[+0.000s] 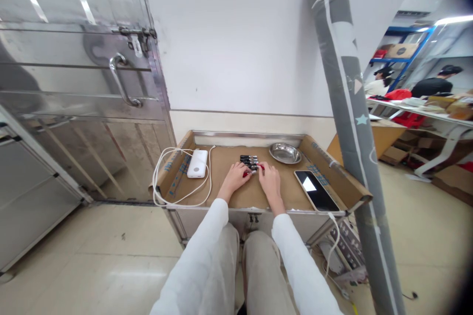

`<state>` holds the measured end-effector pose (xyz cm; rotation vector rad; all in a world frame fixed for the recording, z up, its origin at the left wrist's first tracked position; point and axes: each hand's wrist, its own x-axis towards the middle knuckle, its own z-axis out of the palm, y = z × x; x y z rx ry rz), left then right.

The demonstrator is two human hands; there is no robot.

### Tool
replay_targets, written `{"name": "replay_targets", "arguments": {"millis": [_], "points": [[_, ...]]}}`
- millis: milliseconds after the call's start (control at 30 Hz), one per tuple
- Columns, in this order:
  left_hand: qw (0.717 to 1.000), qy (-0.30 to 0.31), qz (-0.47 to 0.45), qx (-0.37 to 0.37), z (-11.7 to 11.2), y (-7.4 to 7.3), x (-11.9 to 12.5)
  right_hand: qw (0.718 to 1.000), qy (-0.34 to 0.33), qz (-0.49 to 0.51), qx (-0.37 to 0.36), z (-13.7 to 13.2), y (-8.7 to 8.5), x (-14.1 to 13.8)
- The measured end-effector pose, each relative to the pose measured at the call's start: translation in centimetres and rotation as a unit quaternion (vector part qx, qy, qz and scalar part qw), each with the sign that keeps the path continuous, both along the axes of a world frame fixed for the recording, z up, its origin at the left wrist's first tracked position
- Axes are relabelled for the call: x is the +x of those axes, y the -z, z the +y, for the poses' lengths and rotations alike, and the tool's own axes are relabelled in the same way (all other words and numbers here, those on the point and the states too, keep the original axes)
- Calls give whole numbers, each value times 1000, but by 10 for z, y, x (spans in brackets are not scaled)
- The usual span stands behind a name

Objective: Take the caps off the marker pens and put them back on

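Observation:
Both hands rest on a cardboard-lined tray table [221,192] in front of me. My left hand [236,175] and my right hand [269,177] meet over a small red object [258,169], fingers curled and pinching it from either side. Just beyond the fingertips lies a short row of small black-and-silver cylindrical pieces [249,159]. What the red object is I cannot make out at this size.
A white power bank [197,163] with a looping white cable lies at the left, a round steel dish [285,153] at the back right, a dark phone [316,190] at the right. A grey rolled mat [347,108] leans beside the table. A steel door stands left; people sit far right.

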<state>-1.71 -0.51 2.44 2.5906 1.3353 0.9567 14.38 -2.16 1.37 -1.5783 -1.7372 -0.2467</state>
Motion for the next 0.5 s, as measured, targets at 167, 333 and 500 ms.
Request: {"name": "replay_targets", "arguments": {"millis": [167, 333, 500], "points": [[998, -12, -54, 32, 0, 1, 0, 1000, 30, 3, -7, -3, -2, 2], [998, -9, -54, 31, 0, 1, 0, 999, -28, 1, 20, -2, -3, 1], [998, 6, -44, 43, -1, 0, -1, 996, -86, 21, 23, 0, -2, 0]]}}
